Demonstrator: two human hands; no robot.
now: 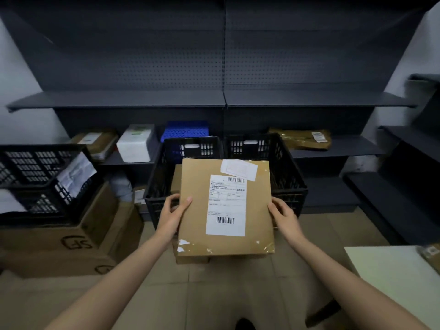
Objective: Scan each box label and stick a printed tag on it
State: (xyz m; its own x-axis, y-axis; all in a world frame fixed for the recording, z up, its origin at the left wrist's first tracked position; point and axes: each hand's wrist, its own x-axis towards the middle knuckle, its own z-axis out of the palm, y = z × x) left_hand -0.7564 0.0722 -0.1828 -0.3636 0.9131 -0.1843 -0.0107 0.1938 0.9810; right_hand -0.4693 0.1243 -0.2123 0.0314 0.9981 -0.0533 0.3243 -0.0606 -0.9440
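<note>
Frame centre: left hand [172,214] and right hand [284,216] clasp the box [195,210] by its side edges, label [226,206] up; looks stiff, light.

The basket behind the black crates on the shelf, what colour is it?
Blue basket, seen in the head view.

Two bare forearms enter from the lower corners, uncovered to the frame edge, with no sleeve on either. The left hand [172,215] and right hand [284,215] are ungloved; no rings, watch or wristbands show. Fingernails are short and plain.
</note>
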